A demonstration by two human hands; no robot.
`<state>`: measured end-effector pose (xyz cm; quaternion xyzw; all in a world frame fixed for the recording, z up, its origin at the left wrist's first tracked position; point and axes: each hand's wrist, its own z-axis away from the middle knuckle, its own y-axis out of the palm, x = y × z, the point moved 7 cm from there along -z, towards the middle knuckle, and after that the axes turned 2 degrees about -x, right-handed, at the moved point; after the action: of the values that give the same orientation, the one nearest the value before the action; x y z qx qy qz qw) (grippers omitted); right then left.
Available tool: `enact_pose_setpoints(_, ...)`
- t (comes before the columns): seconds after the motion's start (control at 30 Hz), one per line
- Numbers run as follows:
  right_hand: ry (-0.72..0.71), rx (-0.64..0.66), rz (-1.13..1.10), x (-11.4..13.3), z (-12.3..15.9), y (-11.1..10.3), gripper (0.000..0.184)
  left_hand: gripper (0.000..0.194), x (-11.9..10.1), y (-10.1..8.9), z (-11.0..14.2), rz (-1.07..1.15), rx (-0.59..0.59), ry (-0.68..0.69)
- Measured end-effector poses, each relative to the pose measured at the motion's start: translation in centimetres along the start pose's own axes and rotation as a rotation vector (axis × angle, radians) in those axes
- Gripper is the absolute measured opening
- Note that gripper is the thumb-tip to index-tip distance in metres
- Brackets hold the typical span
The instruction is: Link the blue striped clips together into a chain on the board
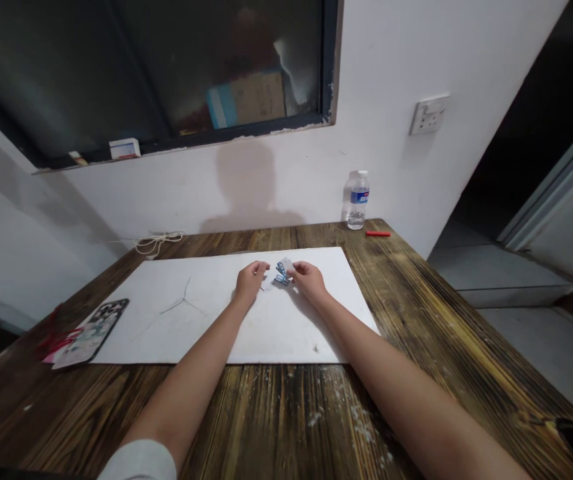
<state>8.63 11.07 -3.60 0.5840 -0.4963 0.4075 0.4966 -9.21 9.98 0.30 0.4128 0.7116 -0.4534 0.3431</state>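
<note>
Centrally, small blue-and-white cards (281,269) sit between the hands, pinched in the right hand (308,279), the nearer one, and projecting leftward from its fingertips. A lower blue piece (281,281) has its long axis roughly crosswise (whether it is held or resting cannot be told). The left hand (250,280) is curled, thumb toward fingers; its grip is unclear. Beneath, the white board (286,333) extends farther leftward, to a patterned phone case (96,330); its right edge lies nearer.
</note>
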Motion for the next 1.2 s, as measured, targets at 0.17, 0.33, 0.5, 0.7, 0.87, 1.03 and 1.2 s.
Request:
enact_pose_setpoints(0.17,-0.005,0.02,0.062,-0.4,0.1,0.2,0.026,0.037,-0.2,1.1,0.1,0.071,0.122,0.034)
enact_pose_setpoints(0.33,-0.034,0.033,0.212,0.1,0.5,0.2,0.023,0.032,0.6,1.7,0.1,0.097,0.179,0.008)
enact_pose_setpoints(0.5,-0.087,-0.035,0.317,0.8,0.5,-0.3,0.022,0.03,1.2,1.5,-0.3,0.173,0.131,-0.038)
enact_pose_setpoints(0.7,-0.102,-0.083,0.244,0.4,0.3,-0.8,0.02,0.029,1.1,1.0,-0.3,-0.034,0.09,0.005)
enact_pose_setpoints(0.87,-0.127,-0.142,0.426,1.0,0.6,-1.4,0.014,0.031,0.9,0.8,-0.1,-0.328,0.082,0.049)
enact_pose_setpoints(1.03,-0.155,-0.167,0.635,1.7,0.8,-1.5,0.019,0.025,0.3,0.5,-0.2,-0.565,0.0,0.158)
enact_pose_setpoints(1.2,-0.171,-0.067,0.491,1.4,0.6,-0.7,0.018,0.016,-1.6,0.8,0.1,-0.385,0.061,0.262)
